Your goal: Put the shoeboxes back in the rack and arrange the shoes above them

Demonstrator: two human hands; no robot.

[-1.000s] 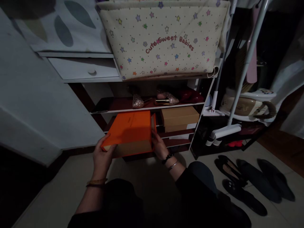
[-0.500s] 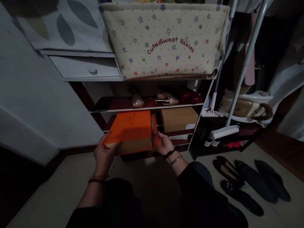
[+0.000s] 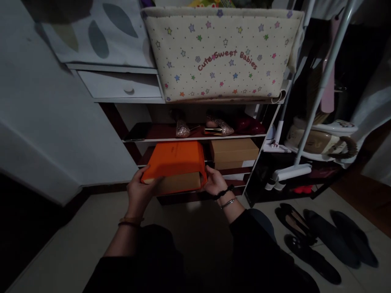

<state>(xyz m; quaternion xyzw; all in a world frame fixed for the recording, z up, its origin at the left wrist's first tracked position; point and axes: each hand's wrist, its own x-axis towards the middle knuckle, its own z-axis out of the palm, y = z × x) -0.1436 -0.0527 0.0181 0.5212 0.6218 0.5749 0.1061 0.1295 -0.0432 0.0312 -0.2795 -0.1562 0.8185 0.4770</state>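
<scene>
An orange box [image 3: 177, 156] with a tan front side juts out of the lower part of the shoe rack [image 3: 189, 139]. My left hand [image 3: 139, 192] grips its near left corner, thumb along the front and fingers at the side. At the near right corner, my right hand [image 3: 215, 182] holds the orange side edge; some of its fingers are hidden behind the box. Beside the orange box, a brown cardboard box [image 3: 234, 152] sits on the rack.
Glittery high heels [image 3: 183, 129] and dark red shoes [image 3: 249, 125] stand on the shelf above. A star-patterned fabric basket [image 3: 226, 57] rests on top. To the right are a mop [image 3: 291, 171] and black shoes [image 3: 311, 258] on the floor.
The orange side piece, which stood apart from the box's right side, now lies against it. My right hand has moved in with it, and the view has shifted slightly left.
</scene>
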